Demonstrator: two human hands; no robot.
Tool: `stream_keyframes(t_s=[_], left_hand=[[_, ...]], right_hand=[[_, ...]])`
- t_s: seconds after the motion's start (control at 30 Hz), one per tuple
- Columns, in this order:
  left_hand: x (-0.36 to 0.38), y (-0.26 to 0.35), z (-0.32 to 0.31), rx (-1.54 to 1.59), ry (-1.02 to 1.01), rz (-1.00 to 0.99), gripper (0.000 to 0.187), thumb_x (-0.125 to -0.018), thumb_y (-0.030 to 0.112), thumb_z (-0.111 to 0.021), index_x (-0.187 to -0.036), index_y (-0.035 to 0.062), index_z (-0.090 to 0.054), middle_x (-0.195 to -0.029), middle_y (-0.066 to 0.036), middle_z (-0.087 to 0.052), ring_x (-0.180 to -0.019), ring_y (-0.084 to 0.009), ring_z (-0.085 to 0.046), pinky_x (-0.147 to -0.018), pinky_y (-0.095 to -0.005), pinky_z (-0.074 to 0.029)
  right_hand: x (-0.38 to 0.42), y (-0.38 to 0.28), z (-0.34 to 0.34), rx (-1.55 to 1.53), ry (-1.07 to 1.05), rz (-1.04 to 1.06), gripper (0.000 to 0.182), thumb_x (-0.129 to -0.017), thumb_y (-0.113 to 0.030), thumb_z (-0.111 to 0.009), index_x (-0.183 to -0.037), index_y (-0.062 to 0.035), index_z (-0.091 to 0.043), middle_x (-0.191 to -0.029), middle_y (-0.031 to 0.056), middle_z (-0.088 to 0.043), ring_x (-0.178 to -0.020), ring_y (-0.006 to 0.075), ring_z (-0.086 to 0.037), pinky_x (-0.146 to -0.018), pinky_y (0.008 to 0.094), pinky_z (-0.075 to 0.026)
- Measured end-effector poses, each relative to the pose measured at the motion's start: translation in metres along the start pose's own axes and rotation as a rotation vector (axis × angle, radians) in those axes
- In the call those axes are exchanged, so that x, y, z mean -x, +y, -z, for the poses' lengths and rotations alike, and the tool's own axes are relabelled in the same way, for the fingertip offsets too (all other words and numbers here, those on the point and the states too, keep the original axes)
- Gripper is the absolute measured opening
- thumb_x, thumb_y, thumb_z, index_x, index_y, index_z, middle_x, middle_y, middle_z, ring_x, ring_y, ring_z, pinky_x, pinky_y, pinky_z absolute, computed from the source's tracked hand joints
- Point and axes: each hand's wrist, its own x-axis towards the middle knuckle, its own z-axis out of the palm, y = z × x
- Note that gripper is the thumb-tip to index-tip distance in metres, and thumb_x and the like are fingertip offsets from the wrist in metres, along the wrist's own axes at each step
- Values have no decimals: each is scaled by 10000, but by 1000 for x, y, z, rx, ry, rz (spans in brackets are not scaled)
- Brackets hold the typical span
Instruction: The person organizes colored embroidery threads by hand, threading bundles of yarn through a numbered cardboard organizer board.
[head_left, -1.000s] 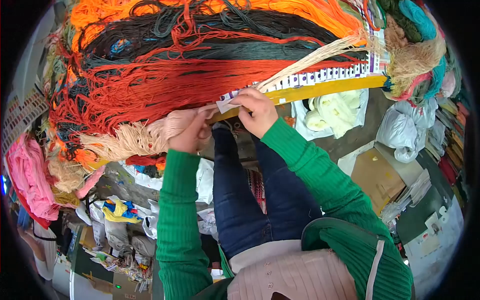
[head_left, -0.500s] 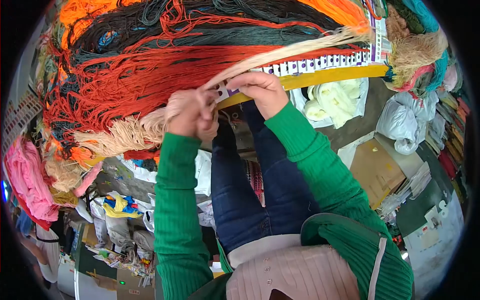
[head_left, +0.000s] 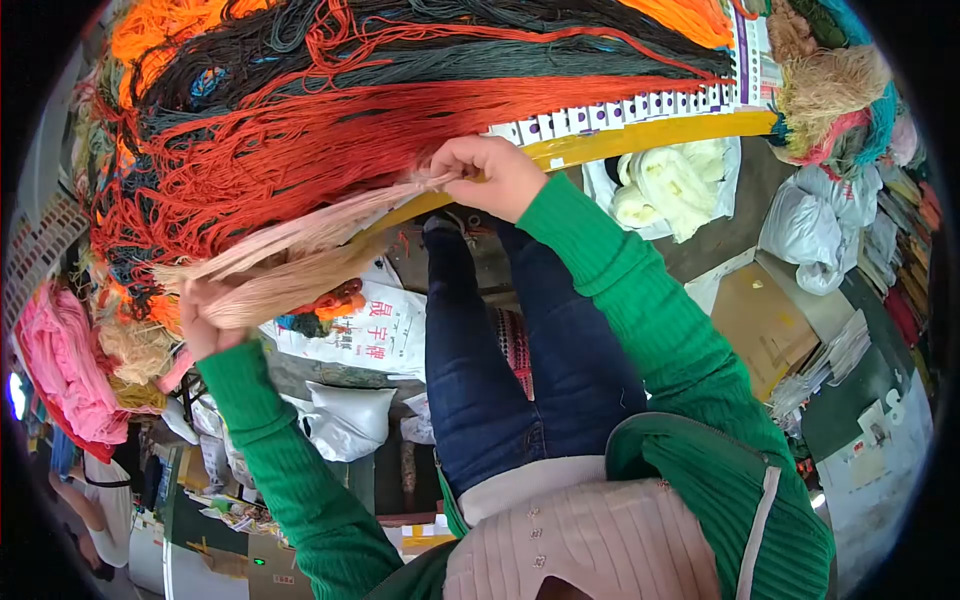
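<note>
A cream-pink skein of yarn [head_left: 310,235] is stretched between my two hands, along the front edge of the table. Its right end is pinched in the fingers of my right hand [head_left: 490,175]. My left hand [head_left: 200,318] is at the skein's left end, with its fingers partly behind the strands and slightly blurred, closed around them. Just beyond lie long strands of red yarn [head_left: 330,145], with dark grey-green yarn [head_left: 500,62] behind them. A row of white cards with purple dots [head_left: 600,115] runs along the yellow table edge [head_left: 650,135].
Orange yarn [head_left: 690,20] lies at the back. Pink yarn [head_left: 70,360] hangs at the left, beige yarn [head_left: 835,85] at the right. Below the table are a bag of pale yellow yarn [head_left: 670,190], white plastic bags [head_left: 815,225], a printed white sack [head_left: 385,330] and a cardboard box [head_left: 750,320].
The cream-pink skein has come away from the card row at the right. My left hand has moved left and down along it, while my right hand has shifted slightly left.
</note>
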Motion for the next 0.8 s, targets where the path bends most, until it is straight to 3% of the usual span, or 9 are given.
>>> stream_keyframes(t_s=[0.07, 0.27, 0.37, 0.47, 0.5, 0.57, 0.63, 0.7, 0.8], left_hand=[[11, -3, -19, -180, 385, -258, 194, -763, 133, -443, -892, -3, -494, -644, -60, -524, -512, -128, -453, -636, -275, -430], [36, -130, -101, -1114, -430, -449, 259, -735, 70, -488, -984, 5, -518, -577, -1, -500, -480, -60, -444, -445, -180, -368], [2, -173, -99, -1391, -552, -424, 84, -761, 68, -478, -740, 13, -539, -555, -12, -499, -454, -57, -448, -397, -179, -340], [-14, -160, -79, -1118, -467, -143, 130, -767, 131, -487, -683, 37, -515, -537, -8, -469, -435, -57, -409, -369, -194, -306], [-12, -138, -79, -1178, -569, -361, 133, -730, 141, -524, -625, 61, -515, -558, 0, -505, -463, -51, -456, -396, -190, -324], [8, -79, -68, -936, -187, -34, 139, -723, 191, -519, -793, 72, -505, -540, 28, -430, -463, -53, -390, -417, -176, -318], [24, -33, -39, -920, 74, -118, 173, -736, 168, -503, -860, 51, -534, -691, 6, -513, -514, -46, -412, -432, -162, -345], [24, 14, 9, -994, -163, -226, 191, -765, 176, -484, -867, 17, -513, -754, -18, -522, -565, -71, -450, -492, -198, -405], [69, 28, 0, -380, 247, -305, 210, -783, 227, -469, -819, 23, -501, -746, -67, -536, -709, -144, -509, -641, -272, -433]], right_hand=[[1, 1, -3, -73, 13, -19, 74, -722, -17, -498, -794, -8, -512, -705, 6, -507, -650, 55, -446, -585, 190, -370], [-5, 4, -8, -87, 55, 136, 123, -767, -43, -440, -852, 2, -516, -774, 31, -540, -725, 87, -492, -679, 213, -390], [-4, -5, 0, -329, 114, -5, 159, -756, -27, -430, -885, 5, -517, -777, 16, -537, -714, 70, -479, -666, 192, -379], [-7, -2, -6, -207, 127, 32, 222, -721, -12, -472, -939, -6, -511, -711, -17, -512, -631, 35, -430, -589, 155, -350], [-7, 2, -7, -109, 84, -20, 237, -706, -6, -488, -942, -9, -512, -670, -28, -484, -618, 34, -418, -577, 156, -350], [-8, 7, -5, 100, 43, -35, 296, -654, -27, -556, -947, -25, -517, -587, -45, -397, -578, 39, -391, -537, 172, -352], [-5, 4, -10, 294, 109, 65, 313, -642, -45, -573, -950, -31, -520, -594, -43, -396, -570, 40, -388, -524, 176, -348], [-8, 3, -12, 469, 168, 135, 356, -614, -92, -613, -955, -40, -525, -630, -35, -415, -564, 48, -390, -511, 188, -351], [-15, 5, -6, 293, 3, -107, 389, -628, -115, -611, -991, -34, -496, -722, -7, -468, -608, 63, -418, -566, 205, -391]])
